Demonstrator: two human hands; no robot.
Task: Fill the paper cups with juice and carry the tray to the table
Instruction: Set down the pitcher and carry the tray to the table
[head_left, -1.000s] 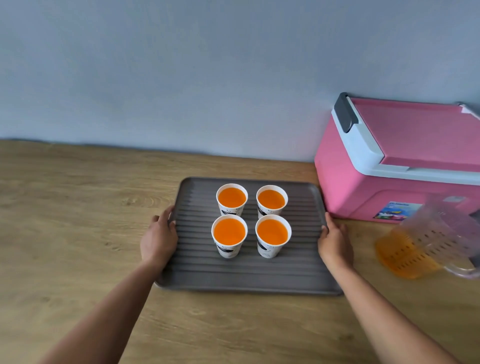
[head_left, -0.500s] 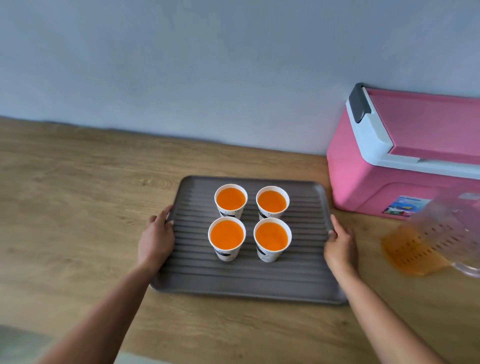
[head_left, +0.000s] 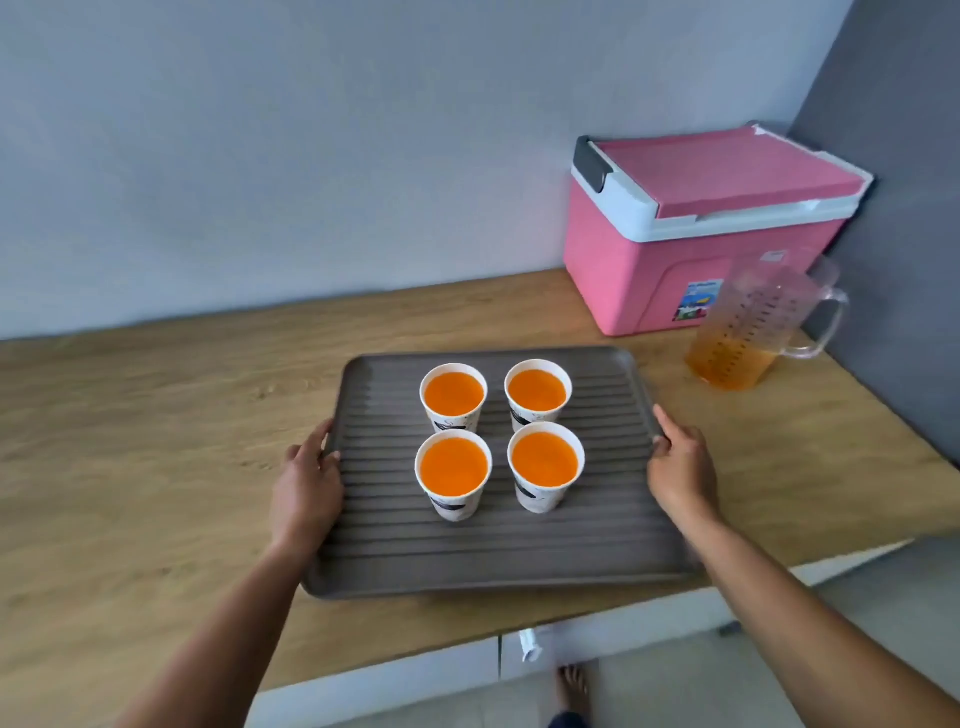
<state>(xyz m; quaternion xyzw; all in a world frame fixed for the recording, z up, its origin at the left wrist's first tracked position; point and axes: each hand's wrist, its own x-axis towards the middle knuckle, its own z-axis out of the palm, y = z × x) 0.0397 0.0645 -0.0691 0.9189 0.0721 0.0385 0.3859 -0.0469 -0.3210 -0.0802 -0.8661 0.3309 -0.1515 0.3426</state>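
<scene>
Firmly at either side, a person's left hand (head_left: 306, 483) and right hand (head_left: 680, 467) clasp the short edges of a grey ribbed plastic tray (head_left: 493, 556) at the centre of the frame, above a light wooden countertop (head_left: 130, 441). Each thumb lies over the rim while the fingers curl out of sight beneath it. Whether the tray rests on the wood or is raised off it cannot be told. Between the two hands and clear of both, four drinks stand upright in a tight two-by-two block: a back-left white paper cup (head_left: 454, 422), a back-right white paper cup (head_left: 530, 418), a front-left white paper cup (head_left: 454, 506) and a front-right white paper cup (head_left: 540, 499). Each is filled nearly to the brim with orange juice (head_left: 453, 465). At the right of the frame, beyond the right hand, a clear plastic measuring jug (head_left: 748, 338) holding a little juice stands just beside a pink plastic cooler box (head_left: 649, 270) with a white-trimmed lid, set against a pale grey wall (head_left: 260, 156). A bare foot (head_left: 571, 686) shows on the floor at the lower edge.
</scene>
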